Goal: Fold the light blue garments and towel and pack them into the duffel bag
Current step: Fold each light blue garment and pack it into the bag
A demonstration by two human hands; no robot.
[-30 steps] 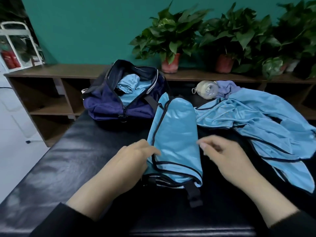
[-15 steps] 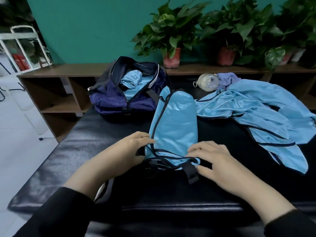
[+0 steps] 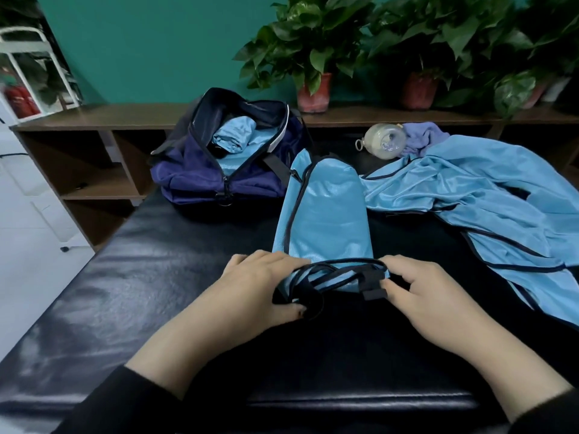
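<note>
**Near end of folded garment gripped by both hands**

The folded garment [image 3: 326,214] is laid lengthwise down the middle of the black padded table [image 3: 125,292], a long narrow strip of light blue with dark piping. Its near end is bunched up and lifted slightly, and it is gripped from both sides: the left hand [image 3: 260,289] is curled round the left corner, thumb underneath, while the right hand [image 3: 419,289] is curled on the right corner, where a black strap tab [image 3: 374,292] is pinched at the fingertips.

Further back on the left, the duffel bag [image 3: 200,180] is seen unzipped and wide open, with a rolled light blue piece [image 3: 233,139] already packed inside. To the right, a second light blue garment [image 3: 488,202] is spread loose and crumpled over the table, just beside the folded strip. Behind it, a purple towel [image 3: 421,136] is bunched against a clear bottle [image 3: 383,145] lying on its side. Potted plants [image 3: 313,51] are lined along the wooden shelf [image 3: 94,115] behind.
</note>
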